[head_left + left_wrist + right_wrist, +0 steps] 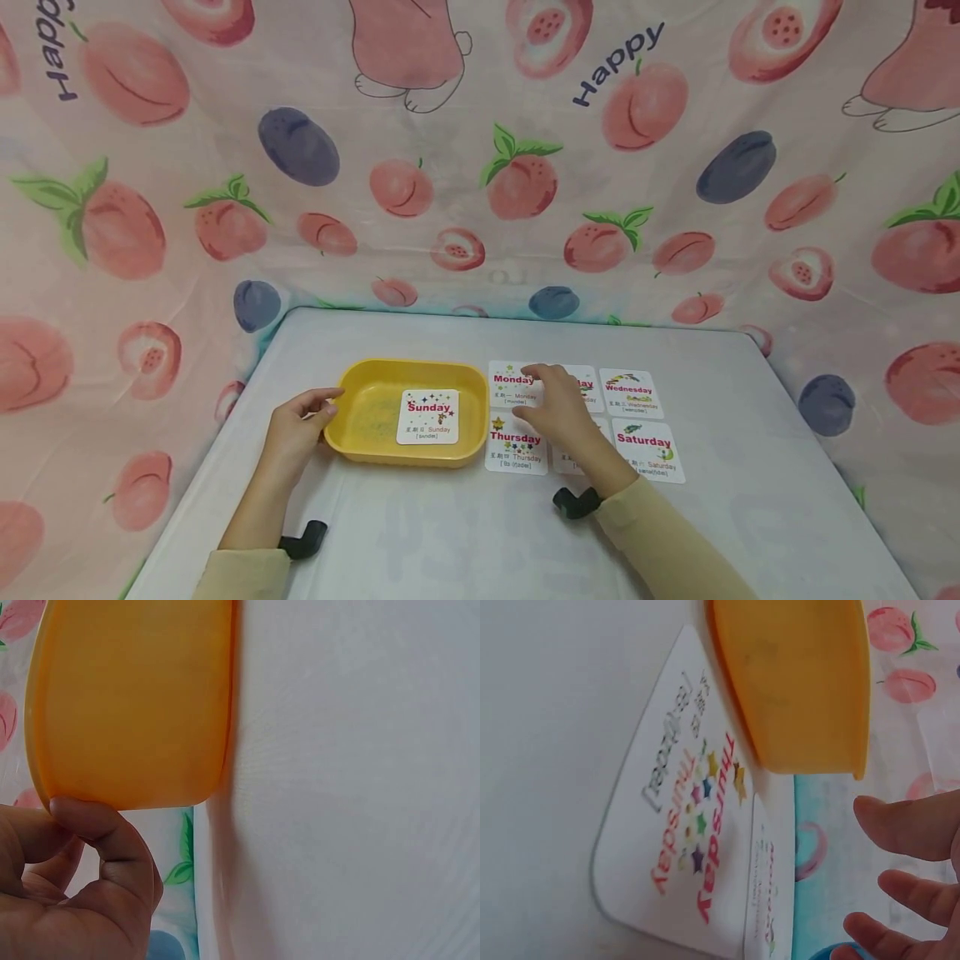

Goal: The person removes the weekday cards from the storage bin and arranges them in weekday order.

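A yellow plastic tray [352,448] lies on the table with a white Sunday card [427,425] inside, toward its right end. My left hand [294,429] pinches the tray's left rim between thumb and fingers; the left wrist view shows the thumb [86,817] at the rim. Over the cards right of the tray hovers my right hand [558,408], thumb and fingers apart, holding nothing. Beneath and around it lie the Monday card [510,396], Thursday card [517,454], Wednesday card [632,396] and Saturday card [648,450]. The right hand and forearm partly cover two middle cards.
The cards lie in two rows on a white-covered table [420,533], close to the tray's right side. A fruit-patterned cloth [450,150] hangs behind the table and at both sides. Each wrist wears a black device [303,540].
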`<state>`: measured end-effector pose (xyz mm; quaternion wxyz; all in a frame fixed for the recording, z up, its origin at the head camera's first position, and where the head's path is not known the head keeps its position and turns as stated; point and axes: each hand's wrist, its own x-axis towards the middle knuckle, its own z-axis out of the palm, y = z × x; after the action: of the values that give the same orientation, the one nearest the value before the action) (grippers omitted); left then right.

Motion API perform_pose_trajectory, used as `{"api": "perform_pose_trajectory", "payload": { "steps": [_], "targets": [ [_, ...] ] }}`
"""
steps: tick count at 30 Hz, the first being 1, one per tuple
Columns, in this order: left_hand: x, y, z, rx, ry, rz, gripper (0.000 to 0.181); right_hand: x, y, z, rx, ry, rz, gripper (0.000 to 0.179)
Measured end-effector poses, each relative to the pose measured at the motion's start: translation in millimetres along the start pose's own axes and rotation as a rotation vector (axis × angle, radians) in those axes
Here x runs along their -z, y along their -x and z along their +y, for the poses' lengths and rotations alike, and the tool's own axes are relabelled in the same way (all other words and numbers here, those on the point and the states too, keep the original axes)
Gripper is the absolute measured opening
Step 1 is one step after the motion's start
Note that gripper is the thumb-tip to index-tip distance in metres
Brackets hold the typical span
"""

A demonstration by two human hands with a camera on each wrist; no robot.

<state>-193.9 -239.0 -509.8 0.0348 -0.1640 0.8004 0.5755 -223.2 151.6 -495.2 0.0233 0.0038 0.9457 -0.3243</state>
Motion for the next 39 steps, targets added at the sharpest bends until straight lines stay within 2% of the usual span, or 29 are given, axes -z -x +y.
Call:
{"api": "perform_pose_trajectory", "payload": {
  "steps": [13,26,32,39],
  "targets": [
    [-0.6,0.9,1.0,0.004,-0.011,0.003,0.034,-7.2,1.8,-26.8,0.094,-0.012,0.025,0.088],
    [0.5,1.1,1.3,-0.005,-0.006,0.007,0.033,-16.5,6.8,-60.0,0.175,0.06,0.04,0.099],
    [0.6,2.0,2.0,-0.006,-0.008,0.009,0.033,-25.8,6.1,-67.2,0.281,0.085,0.028,0.1],
    [0.2,1.6,1.8,0.006,-0.006,0.008,0.033,-37.0,8.0,-80.2,0.306,0.098,0.0,0.097]
  ]
}}
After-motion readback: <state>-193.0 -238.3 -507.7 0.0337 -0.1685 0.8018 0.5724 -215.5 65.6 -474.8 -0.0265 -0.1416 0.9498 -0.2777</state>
